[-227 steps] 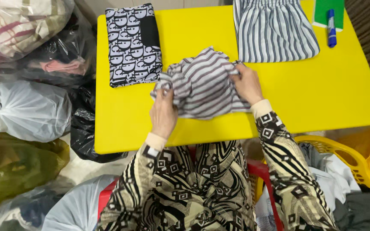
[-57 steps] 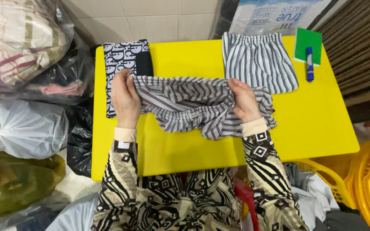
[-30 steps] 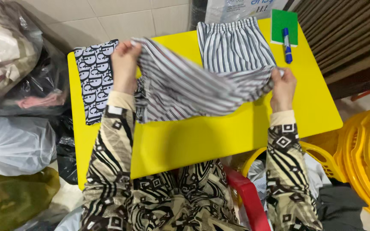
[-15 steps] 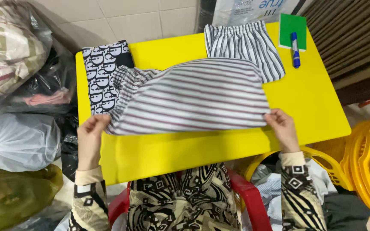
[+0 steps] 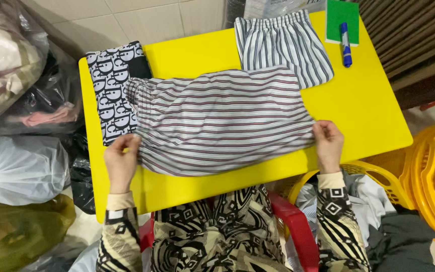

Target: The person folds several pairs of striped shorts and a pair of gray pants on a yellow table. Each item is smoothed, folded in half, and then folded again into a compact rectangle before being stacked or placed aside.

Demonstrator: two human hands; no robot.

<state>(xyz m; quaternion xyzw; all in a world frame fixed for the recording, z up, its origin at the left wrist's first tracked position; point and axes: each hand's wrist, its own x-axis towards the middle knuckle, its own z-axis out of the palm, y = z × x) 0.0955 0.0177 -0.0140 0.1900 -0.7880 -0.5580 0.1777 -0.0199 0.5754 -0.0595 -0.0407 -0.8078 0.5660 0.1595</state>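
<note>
While flat on the table (image 5: 368, 116), striped garment (image 5: 222, 121), left hand (image 5: 122, 163), right hand (image 5: 328, 143) pinching its corners.

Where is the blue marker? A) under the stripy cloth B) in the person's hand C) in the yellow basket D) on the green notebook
D: the blue marker lies on the green notebook at the far right corner of the yellow table, away from both hands.
</note>
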